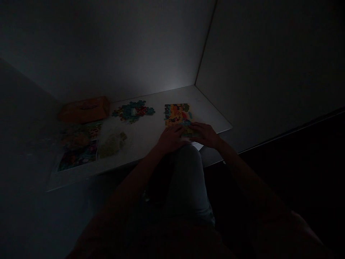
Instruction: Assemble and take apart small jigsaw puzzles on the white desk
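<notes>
Puzzle (178, 114) is lying on the table (151, 133), its far part just past the fingertips and its near part between and under both hands. Left hand (172, 138) comes in over the near left corner, right hand (206, 133) over the near right side. Fingers look bent and loosely spread, not clenched; honestly it's too dark to tell whether either set is pinching anything or just resting on top.

Looks like fitting work at the near edge, so a few tips for whoever's doing it: use the left fingers as a fence so the joined part doesn't slide, and let the right fingertips nudge the tabs into line before pushing straight down. Forcing a knob in sideways would probably pop the neighbours loose. That near edge seems close to the table's edge too, so shoving the lot a bit away from the fingers is likely safer. And more light, please.

As for looks: mostly yellow-orange beyond the fingers, a red patch in the middle, a dark green tree-ish shape far right, and teal along the left, where knobs stick out. Between the hands it goes greener, but the fingers hide a good bit.

Well left of the left fingers there's a teal-and-red pile (133, 111), and farther out an orange box (84, 109).
</notes>
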### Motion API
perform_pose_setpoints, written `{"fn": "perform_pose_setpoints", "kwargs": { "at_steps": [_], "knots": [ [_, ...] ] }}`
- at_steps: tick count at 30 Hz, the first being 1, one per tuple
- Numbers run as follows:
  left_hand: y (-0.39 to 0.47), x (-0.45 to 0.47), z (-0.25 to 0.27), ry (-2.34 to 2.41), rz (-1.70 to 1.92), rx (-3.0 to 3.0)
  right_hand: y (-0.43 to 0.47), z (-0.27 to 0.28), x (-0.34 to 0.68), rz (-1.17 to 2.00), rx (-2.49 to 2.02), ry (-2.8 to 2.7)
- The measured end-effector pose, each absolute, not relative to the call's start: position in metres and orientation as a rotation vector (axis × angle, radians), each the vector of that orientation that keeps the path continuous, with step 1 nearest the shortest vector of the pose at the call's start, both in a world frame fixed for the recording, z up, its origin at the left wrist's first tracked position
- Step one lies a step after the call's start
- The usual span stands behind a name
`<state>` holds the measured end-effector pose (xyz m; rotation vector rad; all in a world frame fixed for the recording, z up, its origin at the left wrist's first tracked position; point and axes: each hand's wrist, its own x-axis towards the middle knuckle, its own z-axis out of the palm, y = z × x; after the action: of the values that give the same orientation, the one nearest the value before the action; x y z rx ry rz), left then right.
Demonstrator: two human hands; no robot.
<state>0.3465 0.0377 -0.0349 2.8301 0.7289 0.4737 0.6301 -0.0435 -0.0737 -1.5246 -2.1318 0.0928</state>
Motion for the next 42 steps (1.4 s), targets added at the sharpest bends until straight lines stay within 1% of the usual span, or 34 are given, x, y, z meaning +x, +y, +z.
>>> {"fn": "perform_pose_setpoints", "kwargs": {
  "at_steps": [5, 10, 14, 17, 20, 22, 24, 26, 29, 31, 34, 36, 42],
  "knots": [
    [0.02, 0.336, -0.045, 0.722, 0.56, 2.845, -0.066, -0.078, 0.629, 0.042, -1.539, -2.213],
    [0.005, 0.33, -0.044, 0.756, 0.514, 2.879, -0.078, -0.084, 0.625, -0.006, -1.558, -2.218],
    [0.003, 0.327, -0.038, 0.749, 0.489, 2.902, -0.083, -0.076, 0.619, 0.027, -1.563, -2.212],
    [0.015, 0.331, -0.027, 0.806, 0.448, 2.869, -0.074, -0.061, 0.617, 0.173, -1.548, -2.134],
    [0.039, 0.342, -0.014, 0.84, 0.391, 2.805, -0.051, -0.049, 0.62, 0.432, -1.515, -1.978],
    [0.06, 0.351, -0.01, 0.883, 0.355, 2.743, -0.029, -0.047, 0.623, 0.589, -1.528, -1.852],
    [0.079, 0.359, -0.008, 1.004, 0.348, 2.654, -0.008, -0.049, 0.625, 0.656, -1.569, -1.78],
    [0.092, 0.362, -0.01, 1.128, 0.358, 2.608, 0.008, -0.054, 0.625, 0.569, -1.632, -1.794],
    [0.097, 0.358, -0.018, 1.21, 0.445, 2.653, 0.014, -0.062, 0.623, 0.219, -1.689, -1.843],
    [0.091, 0.348, -0.026, 1.162, 0.515, 2.7, 0.004, -0.067, 0.622, 0.052, -1.631, -1.895],
    [0.071, 0.327, -0.038, 0.957, 0.5, 2.77, -0.021, -0.073, 0.62, 0.035, -1.51, -2.082],
    [0.055, 0.313, -0.043, 0.84, 0.471, 2.812, -0.038, -0.077, 0.619, 0.028, -1.509, -2.168],
    [0.02, 0.288, -0.048, 0.796, 0.503, 2.826, -0.07, -0.083, 0.615, 0.044, -1.503, -2.254]
  ]
}}
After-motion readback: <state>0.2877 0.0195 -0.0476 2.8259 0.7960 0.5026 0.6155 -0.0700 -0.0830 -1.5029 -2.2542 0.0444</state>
